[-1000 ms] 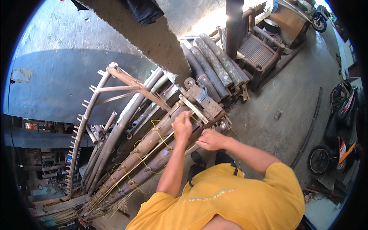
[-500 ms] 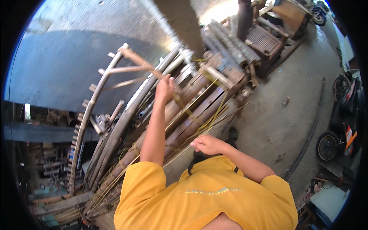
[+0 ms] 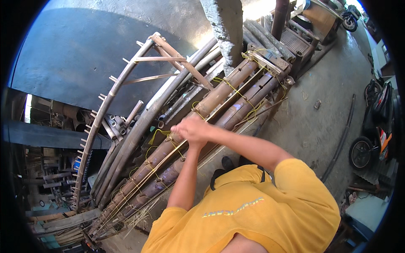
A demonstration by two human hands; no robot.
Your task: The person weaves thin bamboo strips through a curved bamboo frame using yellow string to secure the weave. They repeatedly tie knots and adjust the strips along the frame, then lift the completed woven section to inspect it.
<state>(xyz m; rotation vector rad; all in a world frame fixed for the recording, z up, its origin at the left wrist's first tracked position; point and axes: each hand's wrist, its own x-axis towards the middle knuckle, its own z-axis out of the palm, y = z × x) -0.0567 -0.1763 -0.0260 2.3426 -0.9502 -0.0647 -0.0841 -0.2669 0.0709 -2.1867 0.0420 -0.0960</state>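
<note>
My right hand [image 3: 199, 125] lies over my left hand [image 3: 193, 139], the two meeting above a long brown bamboo pole [image 3: 158, 153]. The right fingers look curled, but I cannot make out what they hold. Fingers of the left hand are mostly hidden beneath the right. Yellow cord [image 3: 159, 134] loops round the pole close to the hands. A second bamboo pole [image 3: 238, 110] runs parallel on the near side, with thin strips along the pair. Just beyond, a curved bamboo frame [image 3: 110, 98] with short pegs leans by the poles.
A concrete post [image 3: 225, 31] rises behind the poles. Several cut bamboo lengths [image 3: 268, 38] lie at the back right. A dark curved pole [image 3: 341, 137] rests on the floor, and a motorcycle [image 3: 375, 135] stands at the right edge. A blue-grey wall [image 3: 71, 63] is on the left.
My left hand has left the frame's brace and moved down nearer to me. My right hand has moved left and up onto it. The view has shifted.
</note>
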